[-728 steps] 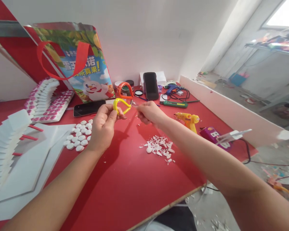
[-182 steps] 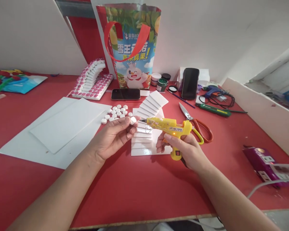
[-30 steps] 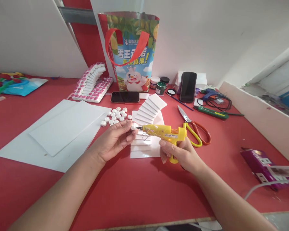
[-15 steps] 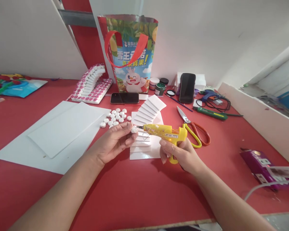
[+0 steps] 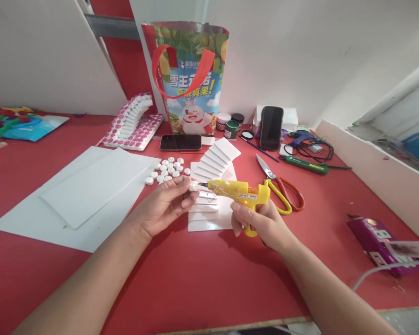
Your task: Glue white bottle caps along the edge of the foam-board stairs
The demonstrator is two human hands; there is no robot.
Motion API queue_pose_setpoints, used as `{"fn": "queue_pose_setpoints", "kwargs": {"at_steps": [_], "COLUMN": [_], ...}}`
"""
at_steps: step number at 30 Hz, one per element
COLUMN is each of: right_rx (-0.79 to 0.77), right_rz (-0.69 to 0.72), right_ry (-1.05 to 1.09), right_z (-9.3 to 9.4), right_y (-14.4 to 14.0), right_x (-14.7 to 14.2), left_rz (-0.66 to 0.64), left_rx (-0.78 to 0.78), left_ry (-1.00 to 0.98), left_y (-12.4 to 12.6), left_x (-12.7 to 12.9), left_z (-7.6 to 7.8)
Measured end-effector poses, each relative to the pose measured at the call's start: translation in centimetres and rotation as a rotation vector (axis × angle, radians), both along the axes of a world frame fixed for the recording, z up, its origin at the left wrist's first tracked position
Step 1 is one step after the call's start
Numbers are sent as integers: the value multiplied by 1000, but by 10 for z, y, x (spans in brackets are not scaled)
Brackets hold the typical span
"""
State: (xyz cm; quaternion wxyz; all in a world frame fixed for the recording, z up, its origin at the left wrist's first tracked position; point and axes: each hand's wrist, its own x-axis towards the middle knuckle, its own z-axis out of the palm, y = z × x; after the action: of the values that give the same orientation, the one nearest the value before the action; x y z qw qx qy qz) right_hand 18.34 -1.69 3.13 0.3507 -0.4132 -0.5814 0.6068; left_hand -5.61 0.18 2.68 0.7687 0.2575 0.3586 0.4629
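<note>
Yellow plastic fills the middle of the frame: a glue gun, its handle wrapped by the fingers of the right hand, with the thumb across the near side. Its dark nozzle points toward the left of the frame, at a small white piece pinched between the thumb and fingertips of the left hand. The nozzle is right at the piece; whether they touch cannot be told.

Behind the glue gun, and partly hidden by it, white strips overlap like curving stairs on a white board. Just left of them, near the left hand, small white discs lie in a loose cluster. Two white sheets overlap at the left of the frame. The red table carries everything.

In the upper left, a pink-and-white stepped model sits beside a printed bag with a red handle. A dark phone lies before the bag; another phone is propped up right of some jars. Right of centre lie scissors with one yellow and one red handle. A purple box is at the lower right.
</note>
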Motion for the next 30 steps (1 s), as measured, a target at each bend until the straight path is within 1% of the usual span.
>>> {"fn": "queue_pose_setpoints", "kwargs": {"at_steps": [5, 10, 18, 25, 30], "right_rx": [-5, -25, -18, -32, -40], "right_rz": [12, -38, -10, -19, -29], "right_ry": [-8, 62, 42, 18, 24], "right_z": [-1, 0, 2, 3, 2], "right_y": [0, 0, 0, 0, 1], "right_x": [0, -1, -2, -3, -2], "left_rz": [28, 49, 45, 88, 94], "left_rx": [24, 33, 53, 74, 136], "left_ry": [-20, -24, 105, 197, 231], "left_y": [1, 3, 0, -2, -4], "left_x": [-2, -3, 1, 3, 3], "left_z": [-3, -4, 0, 4, 7]}}
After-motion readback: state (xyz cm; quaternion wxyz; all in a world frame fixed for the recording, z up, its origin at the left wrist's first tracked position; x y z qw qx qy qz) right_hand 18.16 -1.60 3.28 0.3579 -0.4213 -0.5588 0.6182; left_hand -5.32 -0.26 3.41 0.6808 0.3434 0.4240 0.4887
